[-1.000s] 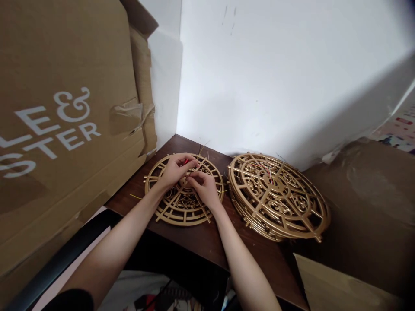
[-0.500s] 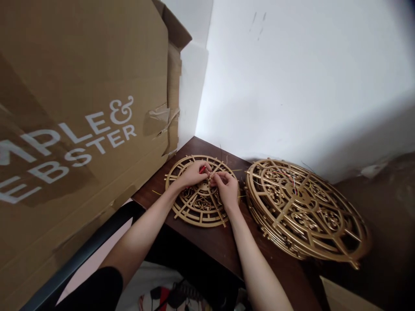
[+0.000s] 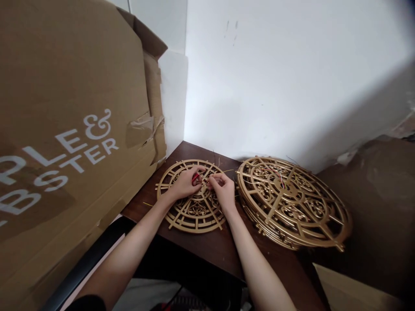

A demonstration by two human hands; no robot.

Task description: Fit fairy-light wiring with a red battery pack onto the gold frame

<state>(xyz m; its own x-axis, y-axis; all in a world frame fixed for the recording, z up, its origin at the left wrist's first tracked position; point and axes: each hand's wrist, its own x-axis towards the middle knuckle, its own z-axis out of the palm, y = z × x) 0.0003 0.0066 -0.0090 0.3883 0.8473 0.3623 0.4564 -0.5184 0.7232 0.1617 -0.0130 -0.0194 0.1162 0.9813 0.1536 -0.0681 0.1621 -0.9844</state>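
A flat gold openwork disc point(image 3: 194, 211) lies on the dark wooden table point(image 3: 207, 242). Both of my hands rest over its centre. My left hand point(image 3: 185, 183) pinches a small red wire at the disc's hub. My right hand point(image 3: 222, 188) pinches thin wires right beside it, fingertips almost touching the left. A stack of similar gold discs point(image 3: 292, 203) sits to the right, with red and white wires at its centre.
A large brown cardboard box point(image 3: 71, 129) with white lettering leans along the left. White walls close the corner behind the table. Crumpled brown paper point(image 3: 372, 185) lies at the right, and a cardboard sheet point(image 3: 343, 289) at the lower right.
The camera has swung, shifting the whole scene in view. My hands stay on the disc's centre, fingers still working the wires.
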